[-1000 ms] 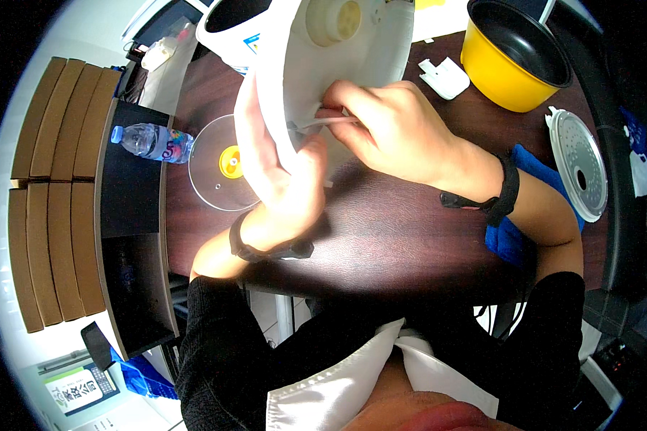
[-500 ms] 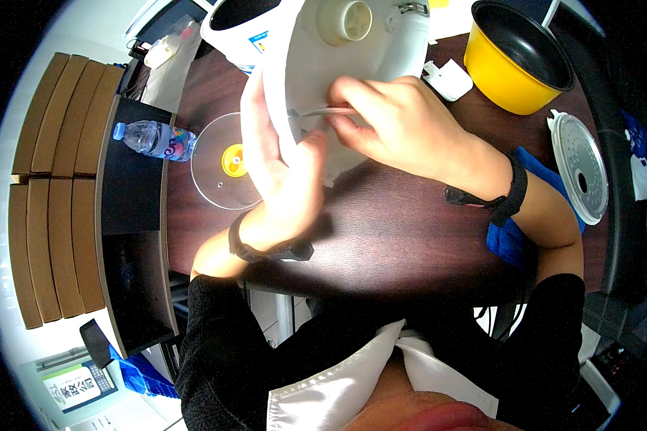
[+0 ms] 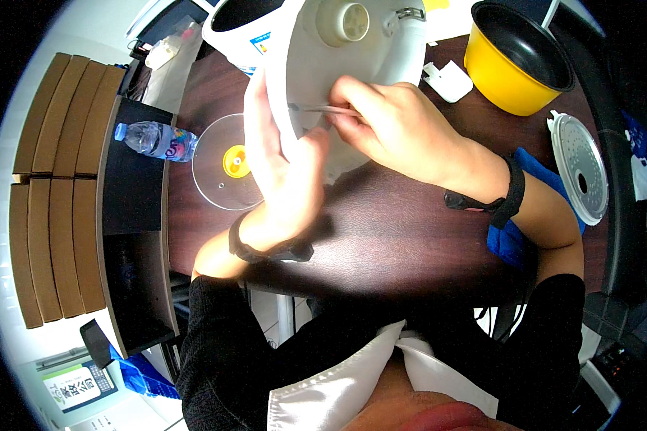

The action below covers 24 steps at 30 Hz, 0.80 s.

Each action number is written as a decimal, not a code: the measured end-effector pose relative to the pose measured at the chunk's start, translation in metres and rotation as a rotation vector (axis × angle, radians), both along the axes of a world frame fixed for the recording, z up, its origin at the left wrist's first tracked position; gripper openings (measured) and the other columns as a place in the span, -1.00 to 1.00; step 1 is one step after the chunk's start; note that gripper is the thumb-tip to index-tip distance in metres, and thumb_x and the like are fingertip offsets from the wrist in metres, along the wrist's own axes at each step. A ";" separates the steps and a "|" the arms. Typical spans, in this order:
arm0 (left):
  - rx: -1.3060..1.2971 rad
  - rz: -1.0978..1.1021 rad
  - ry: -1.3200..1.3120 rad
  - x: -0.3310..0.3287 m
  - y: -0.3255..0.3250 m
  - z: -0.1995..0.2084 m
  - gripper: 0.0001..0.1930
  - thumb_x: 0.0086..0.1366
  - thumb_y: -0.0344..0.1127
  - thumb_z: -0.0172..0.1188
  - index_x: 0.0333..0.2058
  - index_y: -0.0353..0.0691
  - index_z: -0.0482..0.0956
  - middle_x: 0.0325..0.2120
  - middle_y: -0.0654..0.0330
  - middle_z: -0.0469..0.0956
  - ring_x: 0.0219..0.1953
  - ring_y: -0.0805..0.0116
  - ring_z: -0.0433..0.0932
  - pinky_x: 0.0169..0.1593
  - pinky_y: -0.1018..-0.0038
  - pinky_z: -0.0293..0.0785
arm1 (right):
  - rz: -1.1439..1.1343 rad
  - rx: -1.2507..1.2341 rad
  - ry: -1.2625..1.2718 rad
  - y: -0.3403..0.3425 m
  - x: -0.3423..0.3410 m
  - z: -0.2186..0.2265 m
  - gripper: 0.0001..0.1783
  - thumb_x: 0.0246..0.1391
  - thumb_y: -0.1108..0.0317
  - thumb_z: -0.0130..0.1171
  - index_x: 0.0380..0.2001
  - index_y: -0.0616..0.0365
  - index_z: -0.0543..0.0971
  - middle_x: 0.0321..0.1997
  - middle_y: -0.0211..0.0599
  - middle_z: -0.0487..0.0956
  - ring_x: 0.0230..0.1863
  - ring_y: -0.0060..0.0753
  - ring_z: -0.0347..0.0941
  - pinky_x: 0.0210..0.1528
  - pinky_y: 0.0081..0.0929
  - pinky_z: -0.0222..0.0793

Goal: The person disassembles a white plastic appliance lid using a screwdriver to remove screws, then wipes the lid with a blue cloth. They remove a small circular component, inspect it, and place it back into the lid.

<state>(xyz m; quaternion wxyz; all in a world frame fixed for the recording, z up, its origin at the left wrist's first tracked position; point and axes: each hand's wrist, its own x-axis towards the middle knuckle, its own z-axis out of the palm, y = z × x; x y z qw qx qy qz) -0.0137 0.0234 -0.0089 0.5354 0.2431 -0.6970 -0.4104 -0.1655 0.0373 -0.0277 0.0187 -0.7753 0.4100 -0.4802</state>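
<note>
My left hand (image 3: 284, 169) is closed round the near left edge of a white plastic appliance cover (image 3: 323, 72), hollow side facing me, tilted up. A round white fitting (image 3: 352, 23) and a small metal clip (image 3: 410, 13) sit inside it. Between thumb and fingers of my right hand (image 3: 395, 126) is pinched a thin grey metal tool (image 3: 316, 108). Its tip points left and meets the cover's inner wall near my left fingers; its exact kind I cannot make out, as the grip hides the rest. Behind the cover stands a white cooker body (image 3: 230, 39) with a dark opening.
A glass lid (image 3: 212, 183) with a yellow knob and a water bottle (image 3: 154, 139) lie left. On the right are a yellow pot (image 3: 499, 75), a white plastic piece (image 3: 447, 82), a perforated metal disc (image 3: 571, 154) and a blue cloth (image 3: 507, 241). Brown boxes (image 3: 54, 248) stand far left.
The cover has shifted very slightly, and the tool in my right hand lies at a slightly different angle against its inner wall. Both grips stay the same.
</note>
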 end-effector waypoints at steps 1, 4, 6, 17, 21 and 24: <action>0.009 0.003 -0.011 0.000 0.000 0.000 -0.29 -0.08 -0.49 -0.06 0.15 -0.40 0.06 -0.02 0.04 0.29 0.01 0.31 0.30 0.11 0.40 0.20 | 0.000 0.004 -0.002 0.000 0.000 0.000 -0.79 -0.03 0.34 0.14 -0.42 0.16 0.33 -0.61 -0.11 0.48 -0.55 -0.02 0.47 -0.55 -0.21 0.40; 0.018 -0.028 -0.064 0.004 -0.007 0.001 -0.31 -0.03 -0.43 -0.01 0.16 -0.41 0.07 -0.01 0.02 0.29 0.03 0.29 0.30 0.12 0.39 0.19 | -0.001 0.020 0.001 0.000 -0.001 0.001 -0.81 -0.01 0.37 0.13 -0.39 0.17 0.35 -0.59 -0.12 0.48 -0.54 -0.05 0.48 -0.55 -0.25 0.39; 0.022 -0.050 -0.100 0.005 -0.009 0.003 -0.32 0.02 -0.38 0.01 0.16 -0.41 0.07 0.00 0.02 0.29 0.05 0.28 0.29 0.12 0.38 0.19 | -0.001 0.041 0.017 0.000 -0.002 0.001 -0.85 0.02 0.44 0.11 -0.34 0.20 0.38 -0.57 -0.15 0.49 -0.53 -0.12 0.50 -0.54 -0.35 0.36; 0.249 -0.220 -0.086 0.012 -0.014 0.032 -0.41 0.04 -0.38 0.05 0.10 -0.38 0.22 -0.12 0.10 0.40 -0.07 0.40 0.37 0.01 0.51 0.31 | 0.036 0.141 -0.022 0.000 -0.010 0.013 -0.81 -0.04 0.27 0.17 -0.47 0.14 0.44 -0.60 -0.20 0.53 -0.54 -0.12 0.50 -0.52 -0.31 0.39; 0.391 -0.236 -0.098 0.016 -0.019 0.042 -0.43 0.03 -0.41 0.01 0.08 -0.40 0.25 -0.14 0.10 0.41 -0.13 0.40 0.39 -0.03 0.54 0.31 | -0.009 0.026 0.158 0.001 -0.014 0.013 -0.82 -0.10 0.32 0.22 -0.45 0.13 0.45 -0.60 -0.24 0.54 -0.57 -0.21 0.52 -0.55 -0.39 0.39; 0.417 -0.280 -0.138 0.017 -0.022 0.037 -0.44 0.03 -0.40 0.02 0.07 -0.41 0.24 -0.14 0.09 0.41 -0.11 0.40 0.38 0.00 0.54 0.28 | -0.012 0.036 0.136 0.002 -0.009 0.011 -0.82 -0.12 0.30 0.22 -0.48 0.10 0.44 -0.62 -0.25 0.53 -0.57 -0.21 0.51 -0.54 -0.35 0.39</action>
